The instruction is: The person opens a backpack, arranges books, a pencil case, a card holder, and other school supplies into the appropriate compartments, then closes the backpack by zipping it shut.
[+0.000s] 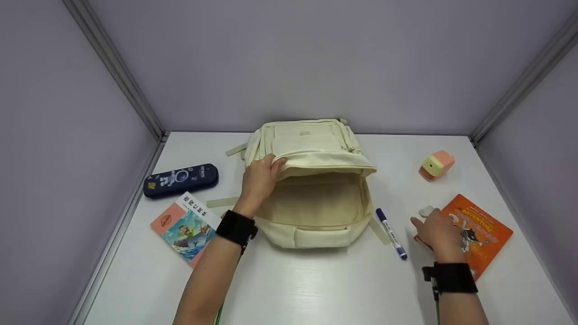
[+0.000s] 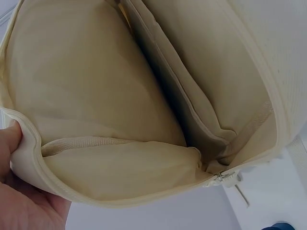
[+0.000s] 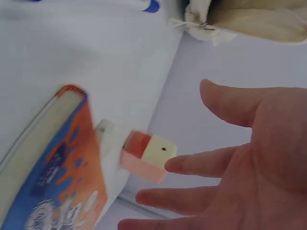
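Observation:
A cream backpack [image 1: 311,234] lies in the middle of the table with its main compartment unzipped and gaping. My left hand [image 1: 260,183] grips the upper edge of that opening between thumb and fingers, holding the flap [image 2: 31,143] up. In the left wrist view the lining and inner pocket [image 2: 124,167] show. Over the left part of an orange book [image 1: 487,230] my right hand [image 1: 440,232] hovers, its fingers spread and nothing held. The right wrist view shows the thick book [image 3: 62,163] beside the extended fingers [image 3: 201,163].
A blue-and-white marker [image 1: 391,234] lies between backpack and book. Behind the book are a small whitish object [image 1: 426,211] and a pink-and-yellow pencil sharpener [image 1: 435,165]. At left sit a dark blue pencil case [image 1: 180,180] and a picture-covered book [image 1: 185,230]. Walls enclose the table's back and sides.

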Motion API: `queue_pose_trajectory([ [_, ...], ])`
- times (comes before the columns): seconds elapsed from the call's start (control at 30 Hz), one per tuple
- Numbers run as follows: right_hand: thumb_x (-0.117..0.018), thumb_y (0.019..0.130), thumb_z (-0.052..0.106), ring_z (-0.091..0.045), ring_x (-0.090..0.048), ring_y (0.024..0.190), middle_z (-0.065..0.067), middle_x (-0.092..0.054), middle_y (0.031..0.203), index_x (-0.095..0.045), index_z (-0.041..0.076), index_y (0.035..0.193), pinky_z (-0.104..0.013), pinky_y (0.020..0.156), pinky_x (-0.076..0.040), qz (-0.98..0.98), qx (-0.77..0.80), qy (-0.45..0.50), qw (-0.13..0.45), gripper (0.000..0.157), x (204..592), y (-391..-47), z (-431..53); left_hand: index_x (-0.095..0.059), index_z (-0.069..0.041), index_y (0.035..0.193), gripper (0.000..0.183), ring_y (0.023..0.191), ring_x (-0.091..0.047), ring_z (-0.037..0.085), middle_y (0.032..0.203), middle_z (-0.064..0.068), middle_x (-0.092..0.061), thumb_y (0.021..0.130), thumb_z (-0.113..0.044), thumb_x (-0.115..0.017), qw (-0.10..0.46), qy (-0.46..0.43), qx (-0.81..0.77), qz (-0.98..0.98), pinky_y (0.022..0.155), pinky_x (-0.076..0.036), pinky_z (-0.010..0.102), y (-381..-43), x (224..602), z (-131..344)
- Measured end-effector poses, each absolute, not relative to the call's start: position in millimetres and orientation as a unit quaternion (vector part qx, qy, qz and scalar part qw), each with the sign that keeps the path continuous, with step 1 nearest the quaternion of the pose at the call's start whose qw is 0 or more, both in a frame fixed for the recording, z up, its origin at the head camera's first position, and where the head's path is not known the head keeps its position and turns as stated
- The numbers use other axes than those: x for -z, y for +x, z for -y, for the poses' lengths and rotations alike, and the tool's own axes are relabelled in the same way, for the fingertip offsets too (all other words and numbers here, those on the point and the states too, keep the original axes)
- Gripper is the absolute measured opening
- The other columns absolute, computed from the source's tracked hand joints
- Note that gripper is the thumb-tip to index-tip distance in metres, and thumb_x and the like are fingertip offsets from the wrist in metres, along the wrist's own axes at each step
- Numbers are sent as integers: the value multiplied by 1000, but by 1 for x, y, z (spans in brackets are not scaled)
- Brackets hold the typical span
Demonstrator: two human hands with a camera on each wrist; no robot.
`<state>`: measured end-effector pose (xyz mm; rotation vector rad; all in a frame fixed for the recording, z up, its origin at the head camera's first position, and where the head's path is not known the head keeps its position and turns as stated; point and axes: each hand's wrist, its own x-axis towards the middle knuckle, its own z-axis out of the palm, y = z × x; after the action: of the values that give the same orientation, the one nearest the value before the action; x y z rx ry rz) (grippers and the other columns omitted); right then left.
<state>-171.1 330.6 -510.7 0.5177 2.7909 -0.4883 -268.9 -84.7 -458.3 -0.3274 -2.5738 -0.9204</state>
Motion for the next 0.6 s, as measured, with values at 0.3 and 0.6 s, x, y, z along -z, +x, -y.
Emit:
queue_pose_trajectory([
  [0.3, -53, 99, 44, -78, 11, 119, -53, 20, 135, 11, -12, 147, -86, 85, -9, -922, 205, 226, 239, 98, 543, -164, -340, -59, -7, 76, 40, 56, -49, 23, 61, 3, -49, 97, -41, -58, 176, -111, 350, 913, 57, -47, 46, -267, 462, 83],
  [0.6, -57, 99, 30, -78, 11, 118, -52, 18, 137, 0, -12, 149, -88, 79, -5, -932, 203, 178, 241, 86, 549, -164, -347, -59, -7, 76, 39, 57, -48, 22, 60, 2, -48, 98, -40, -58, 181, -110, 352, 912, 56, -46, 44, -265, 466, 84],
])
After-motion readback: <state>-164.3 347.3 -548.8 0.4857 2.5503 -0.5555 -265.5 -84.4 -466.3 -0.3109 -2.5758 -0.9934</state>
